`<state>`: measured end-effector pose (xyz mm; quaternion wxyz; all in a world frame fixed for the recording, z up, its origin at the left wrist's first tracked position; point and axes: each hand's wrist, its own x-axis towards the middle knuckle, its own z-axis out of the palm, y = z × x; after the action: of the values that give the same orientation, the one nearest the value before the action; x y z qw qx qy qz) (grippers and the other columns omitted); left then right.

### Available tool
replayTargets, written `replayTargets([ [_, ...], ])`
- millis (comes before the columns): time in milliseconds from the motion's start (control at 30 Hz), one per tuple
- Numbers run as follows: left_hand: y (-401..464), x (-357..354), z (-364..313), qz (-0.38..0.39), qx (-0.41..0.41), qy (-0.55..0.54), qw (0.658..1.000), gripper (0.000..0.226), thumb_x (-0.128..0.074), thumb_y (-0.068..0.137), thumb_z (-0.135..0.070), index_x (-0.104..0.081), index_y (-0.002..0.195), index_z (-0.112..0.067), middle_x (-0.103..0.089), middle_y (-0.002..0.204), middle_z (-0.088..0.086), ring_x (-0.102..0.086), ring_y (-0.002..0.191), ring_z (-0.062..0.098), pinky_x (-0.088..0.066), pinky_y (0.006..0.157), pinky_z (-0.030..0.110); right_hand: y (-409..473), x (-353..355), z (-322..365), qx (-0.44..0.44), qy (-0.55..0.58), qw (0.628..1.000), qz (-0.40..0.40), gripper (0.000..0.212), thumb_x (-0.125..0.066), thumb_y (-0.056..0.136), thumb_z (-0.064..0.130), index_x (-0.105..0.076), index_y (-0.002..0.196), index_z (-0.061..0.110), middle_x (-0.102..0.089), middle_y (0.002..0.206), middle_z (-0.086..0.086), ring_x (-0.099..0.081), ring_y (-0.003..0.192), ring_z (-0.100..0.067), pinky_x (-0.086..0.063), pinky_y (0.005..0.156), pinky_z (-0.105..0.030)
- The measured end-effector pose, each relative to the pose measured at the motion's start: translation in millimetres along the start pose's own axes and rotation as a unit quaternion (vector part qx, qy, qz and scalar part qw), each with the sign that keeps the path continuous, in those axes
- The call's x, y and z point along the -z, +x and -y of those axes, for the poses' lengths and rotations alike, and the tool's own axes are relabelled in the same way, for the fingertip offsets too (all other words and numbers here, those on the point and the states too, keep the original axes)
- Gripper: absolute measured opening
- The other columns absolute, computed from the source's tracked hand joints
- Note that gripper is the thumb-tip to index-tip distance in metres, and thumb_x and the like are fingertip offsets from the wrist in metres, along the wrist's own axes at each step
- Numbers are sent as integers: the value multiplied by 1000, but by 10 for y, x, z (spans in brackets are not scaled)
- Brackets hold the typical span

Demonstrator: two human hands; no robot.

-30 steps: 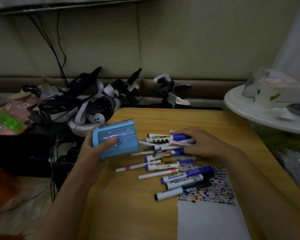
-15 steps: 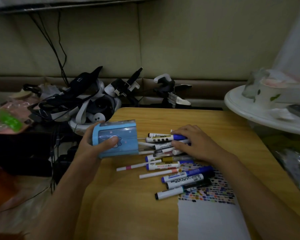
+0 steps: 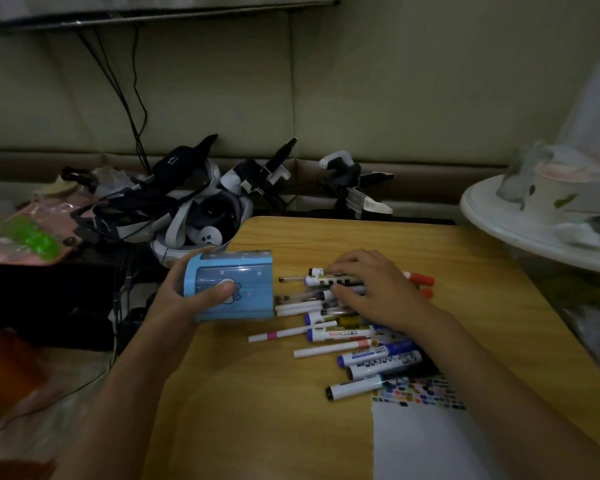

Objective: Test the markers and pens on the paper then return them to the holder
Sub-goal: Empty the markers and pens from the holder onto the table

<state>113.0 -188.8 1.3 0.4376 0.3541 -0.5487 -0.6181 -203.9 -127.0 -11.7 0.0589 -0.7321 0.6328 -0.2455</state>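
While the left hand (image 3: pixel 184 303) is gripping the blue holder (image 3: pixel 230 286) tipped on its side at the table's left edge, mouth facing the pile, the right hand (image 3: pixel 371 292) is curling its fingers over a bunch of markers and pens (image 3: pixel 326 299) just beside that mouth. The return step seems underway; next they need sliding leftward inside. The swatched paper (image 3: pixel 420 410) is lying near, with open tabletop (image 3: pixel 257 410) in front.
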Motion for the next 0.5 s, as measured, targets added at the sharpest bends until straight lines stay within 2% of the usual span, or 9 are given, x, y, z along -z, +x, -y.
replayTargets([
  [67, -18, 8, -25, -10, -4, -10, 1000, 101, -98, 39, -40, -57, 131, -30, -69, 120, 8, -69, 106, 31, -59, 80, 43, 53, -40, 163, 17, 2, 1000, 13, 45, -53, 94, 56, -57, 135, 38, -51, 132, 17, -41, 123, -4, -37, 105, -37],
  [133, -29, 4, -41, -12, -7, -21, 1000, 101, -98, 39, -41, -57, 130, -29, -68, 120, 8, -69, 106, 31, -60, 77, 40, 102, -69, 356, 30, 18, 999, 20, 55, -54, 91, 60, -51, 141, 37, -51, 134, 15, -40, 124, -4, -36, 106, -36],
  [233, -18, -8, -14, -11, -7, -28, 1000, 102, -98, 41, -40, -55, 133, -28, -66, 124, 10, -67, 109, 32, -58, 82, 44, 162, -77, 617, 18, 85, 994, 68, 81, -66, 85, 60, -25, 154, 43, -40, 151, 13, -33, 135, -7, -32, 110, -37],
  [367, -7, -22, 60, -15, -1, -53, 998, 92, -93, 51, -30, -54, 135, -29, -64, 127, 11, -66, 112, 33, -55, 90, 51, 220, -92, 784, 3, 168, 979, 113, 110, -76, 72, 65, -1, 153, 54, -25, 162, 13, -24, 147, -14, -34, 115, -48],
  [433, -7, -23, 72, -5, -2, -68, 998, 90, -90, 56, -29, -52, 137, -28, -62, 130, 13, -64, 115, 36, -52, 94, 55, 248, -86, 846, -1, 196, 973, 117, 113, -78, 72, 62, 1, 154, 51, -22, 164, 12, -25, 148, -13, -34, 115, -45],
  [500, -6, -21, 65, 9, -8, -85, 996, 87, -89, 61, -30, -50, 139, -24, -60, 133, 16, -60, 119, 39, -49, 98, 59, 299, -79, 909, -11, 234, 967, 101, 110, -79, 74, 57, -6, 155, 47, -26, 162, 12, -33, 143, -9, -39, 111, -38],
])
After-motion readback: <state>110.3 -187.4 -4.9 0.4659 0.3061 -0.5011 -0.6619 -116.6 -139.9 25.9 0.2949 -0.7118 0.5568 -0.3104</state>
